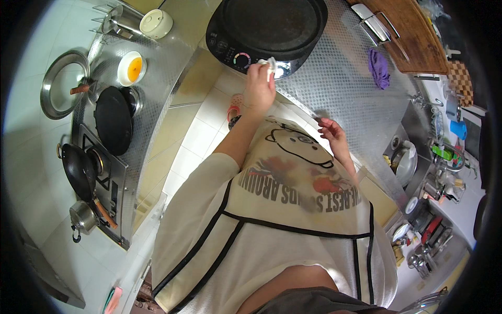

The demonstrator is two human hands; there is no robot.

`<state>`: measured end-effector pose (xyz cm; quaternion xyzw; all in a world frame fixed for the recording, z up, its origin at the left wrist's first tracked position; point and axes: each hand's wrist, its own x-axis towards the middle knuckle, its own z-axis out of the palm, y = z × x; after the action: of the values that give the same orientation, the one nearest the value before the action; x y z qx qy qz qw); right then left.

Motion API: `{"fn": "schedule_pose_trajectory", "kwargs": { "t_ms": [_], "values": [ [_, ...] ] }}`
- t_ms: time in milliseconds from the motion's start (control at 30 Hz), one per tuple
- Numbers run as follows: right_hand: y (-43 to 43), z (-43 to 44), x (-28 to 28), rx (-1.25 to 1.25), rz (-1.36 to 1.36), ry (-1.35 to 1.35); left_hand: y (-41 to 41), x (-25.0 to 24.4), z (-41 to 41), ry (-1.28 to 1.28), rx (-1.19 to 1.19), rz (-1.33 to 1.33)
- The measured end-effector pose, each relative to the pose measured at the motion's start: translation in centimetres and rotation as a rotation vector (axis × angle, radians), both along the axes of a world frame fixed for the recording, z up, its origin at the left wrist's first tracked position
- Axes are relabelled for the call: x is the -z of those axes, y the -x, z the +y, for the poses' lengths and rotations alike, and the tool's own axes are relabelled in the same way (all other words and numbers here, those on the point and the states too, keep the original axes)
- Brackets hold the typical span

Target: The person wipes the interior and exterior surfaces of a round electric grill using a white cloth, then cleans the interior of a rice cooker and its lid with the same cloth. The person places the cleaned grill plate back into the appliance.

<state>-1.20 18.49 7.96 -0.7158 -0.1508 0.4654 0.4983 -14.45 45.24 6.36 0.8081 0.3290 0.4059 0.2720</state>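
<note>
My left hand (pixel 261 88) grips a crumpled white piece, perhaps tissue (pixel 270 64), at the front of a round black electric griddle (pixel 270 25). The griddle's control panel (pixel 225 49), with a coloured ring around its dial, lies just left of those fingers. A lit patch (pixel 281 70) shows on the front edge beside them. My right hand (pixel 334 135) hangs by the metal counter's edge, its fingers loosely bent and apart with nothing visible in them. Whether its fingertips touch the edge, I cannot tell. A cream apron (pixel 290 196) with a printed cartoon covers my front.
Right of the griddle are a patterned metal counter (pixel 337 74), a purple cloth (pixel 378 68), a wooden board (pixel 415 35) and a sink (pixel 404 165). At left stand a bowl of orange-yellow liquid (pixel 133 70), a black flat pan (pixel 113 121) and a wok (pixel 79 172).
</note>
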Motion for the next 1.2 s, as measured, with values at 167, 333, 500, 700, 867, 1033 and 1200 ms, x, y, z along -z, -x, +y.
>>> {"fn": "schedule_pose_trajectory", "kwargs": {
  "t_ms": [167,333,500,700,867,1033,1200],
  "values": [
    [-0.2,0.5,-0.3,-0.007,0.0,-0.007,-3.6,2.8,-3.3,0.203,0.246,0.039],
    [-0.6,2.2,-2.5,0.192,0.009,-0.079,-6.4,0.1,-7.2,0.154,0.567,-0.022],
    [0.4,8.7,-3.8,0.352,0.124,-0.177,-6.1,-3.4,-6.9,0.537,0.567,-0.125],
    [-2.2,13.5,-1.9,0.429,-0.303,-0.128,-3.5,-5.0,-3.0,0.343,0.655,0.082],
    [-6.9,17.4,-0.4,0.252,-1.133,-0.095,1.2,-7.1,5.7,0.037,0.058,0.067],
    [-6.7,20.1,-3.0,0.029,-1.345,-0.075,3.4,-3.1,13.2,0.063,-0.107,0.237],
    [-5.1,21.6,-3.6,-0.044,-1.405,0.043,3.4,-0.1,15.8,0.298,0.008,0.314]
  ]
}}
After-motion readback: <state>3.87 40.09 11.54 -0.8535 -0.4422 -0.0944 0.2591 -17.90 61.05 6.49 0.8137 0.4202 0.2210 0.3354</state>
